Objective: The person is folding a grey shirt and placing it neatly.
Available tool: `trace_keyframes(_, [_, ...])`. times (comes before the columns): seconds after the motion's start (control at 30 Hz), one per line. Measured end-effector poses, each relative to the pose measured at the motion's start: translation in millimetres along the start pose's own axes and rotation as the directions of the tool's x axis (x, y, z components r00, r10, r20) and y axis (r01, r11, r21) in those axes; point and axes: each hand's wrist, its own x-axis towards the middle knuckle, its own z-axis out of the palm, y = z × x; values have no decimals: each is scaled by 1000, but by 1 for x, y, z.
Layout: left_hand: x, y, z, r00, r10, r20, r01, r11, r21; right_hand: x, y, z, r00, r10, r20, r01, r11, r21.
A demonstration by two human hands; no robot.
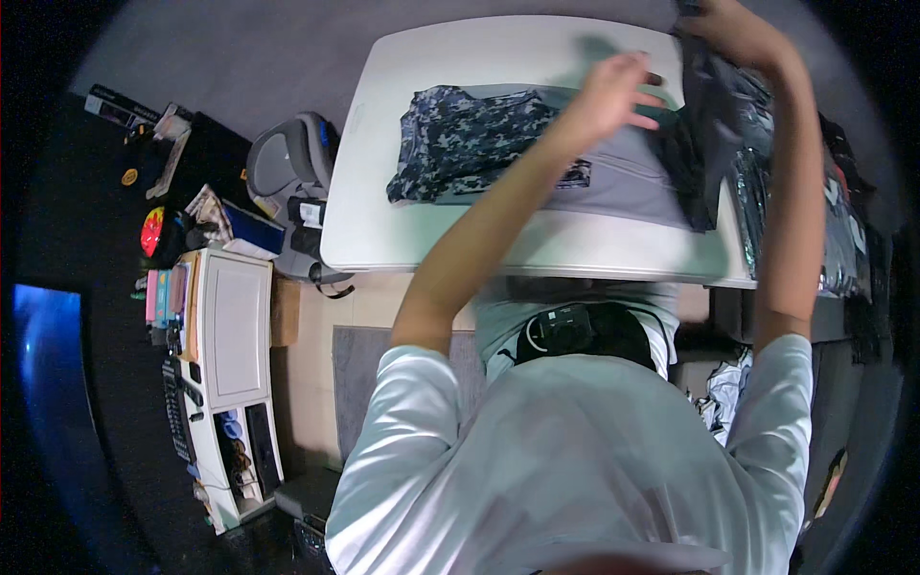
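On the white table (450, 57) lies a dark blue camouflage-patterned garment (470, 134) at the left. It overlaps a flat grey garment (623, 187) that stretches to the right. My left hand (618, 93) hovers over the far part of the grey cloth, its fingers apart and nothing in them. At the far right corner my right hand (736, 34) grips the upper end of a dark grey piece of cloth (707, 115), which hangs down across the table's right end. Whether this dark piece belongs to the grey garment I cannot tell. My right fingertips are partly hidden.
Several clear-wrapped packages of clothing (754, 206) are heaped right of the table. To the left stand a grey plastic chair (287, 168) with things on it and a white cabinet (238, 326). A grey mat (359, 383) lies on the floor.
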Motion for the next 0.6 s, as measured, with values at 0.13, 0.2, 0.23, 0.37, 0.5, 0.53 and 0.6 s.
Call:
trace_keyframes(0.13, [-62,43,-72,977,-161,-138,152,985,-78,35,-86,44,948,-18,319,-52,976,210])
trace_keyframes(0.2, [-84,50,-102,918,-265,-296,236,963,-129,79,-105,119,931,-264,254,171,927,334])
trace_keyframes(0.23, [-97,44,-131,909,-274,-314,238,960,-148,92,-122,149,932,-289,220,184,899,398])
trace_keyframes(0.37, [-133,46,-165,739,-426,-523,429,895,-123,86,-129,168,918,-359,168,243,844,478])
trace_keyframes(0.5, [-133,32,-171,819,-75,-569,451,698,556,77,-51,191,935,-323,144,226,860,457])
trace_keyframes(0.53, [-132,30,-180,843,64,-533,434,505,747,71,-36,201,939,-327,107,255,871,419])
trace_keyframes(0.6, [-121,23,-196,870,82,-487,357,577,735,60,5,229,948,-311,63,266,889,373])
